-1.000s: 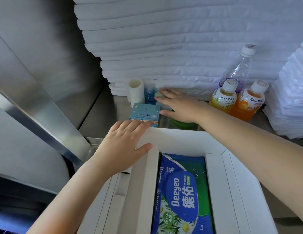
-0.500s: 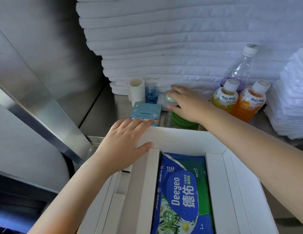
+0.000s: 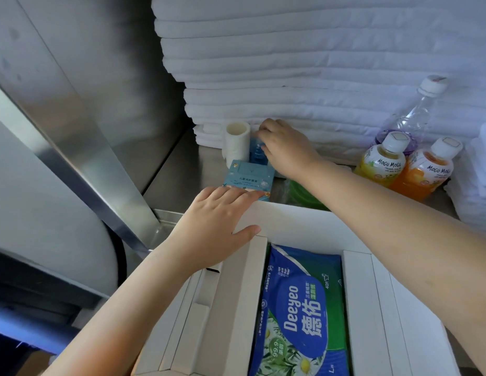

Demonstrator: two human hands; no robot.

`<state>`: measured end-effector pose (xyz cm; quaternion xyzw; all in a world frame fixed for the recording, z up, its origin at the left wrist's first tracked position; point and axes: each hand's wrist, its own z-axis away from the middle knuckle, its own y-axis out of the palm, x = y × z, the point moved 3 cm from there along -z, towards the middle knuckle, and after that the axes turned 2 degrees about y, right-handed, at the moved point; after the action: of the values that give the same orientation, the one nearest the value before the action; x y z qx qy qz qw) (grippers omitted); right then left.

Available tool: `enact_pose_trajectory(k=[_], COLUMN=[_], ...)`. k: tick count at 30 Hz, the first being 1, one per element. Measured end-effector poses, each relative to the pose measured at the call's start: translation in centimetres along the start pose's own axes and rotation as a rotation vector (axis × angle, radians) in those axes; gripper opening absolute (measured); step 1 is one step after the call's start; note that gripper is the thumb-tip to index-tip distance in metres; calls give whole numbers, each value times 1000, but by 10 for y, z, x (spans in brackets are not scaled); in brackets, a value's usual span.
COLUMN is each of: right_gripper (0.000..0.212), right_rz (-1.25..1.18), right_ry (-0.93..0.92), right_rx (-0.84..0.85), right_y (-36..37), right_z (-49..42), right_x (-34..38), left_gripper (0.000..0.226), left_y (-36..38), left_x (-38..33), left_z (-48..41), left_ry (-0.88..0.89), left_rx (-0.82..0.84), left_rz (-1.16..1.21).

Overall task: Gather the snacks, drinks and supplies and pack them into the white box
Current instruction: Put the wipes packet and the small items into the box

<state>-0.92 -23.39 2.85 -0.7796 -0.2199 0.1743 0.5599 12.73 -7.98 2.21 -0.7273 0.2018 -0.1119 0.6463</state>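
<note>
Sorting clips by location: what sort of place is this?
Probably a hotel linen or housekeeping store: tall stacks of folded white linen, a steel shelf, and guest supplies such as juice bottles.

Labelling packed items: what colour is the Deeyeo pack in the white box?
The Deeyeo pack is blue and green with white daisies; it shows best in the head view.

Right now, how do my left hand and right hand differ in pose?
The left hand lies flat, fingers straight, on the far-left corner of the white box; the right hand is curled, its fingers pinching the small blue bottle. The left hand sits at the box; the right hand reaches beyond it to the folded white stack. Both are bare, palm down.
</note>
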Motion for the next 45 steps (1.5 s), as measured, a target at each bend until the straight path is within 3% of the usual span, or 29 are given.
enact_pose_trajectory(k=[12, 18, 28, 33, 45], right_gripper=[21, 16, 17, 17, 18], right_rz=[-245, -330, -159, -118, -228], right_ry=[94, 88, -237, -424, -542], right_rx=[-91, -341, -378, -307, -478], right_y=[-6, -56, -84, -76, -84], right_z=[12, 39, 114, 124, 134], right_x=[-14, -9, 31, 46, 53], left_gripper=[53, 55, 58, 60, 62], left_y=[1, 0, 0, -1, -10], left_x=[1, 2, 1, -1, -5], left_z=[0, 1, 1, 3, 4], left_ry=[-23, -13, -9, -7, 6], left_rx=[19, 3, 6, -2, -56], left_rz=[61, 59, 42, 21, 209])
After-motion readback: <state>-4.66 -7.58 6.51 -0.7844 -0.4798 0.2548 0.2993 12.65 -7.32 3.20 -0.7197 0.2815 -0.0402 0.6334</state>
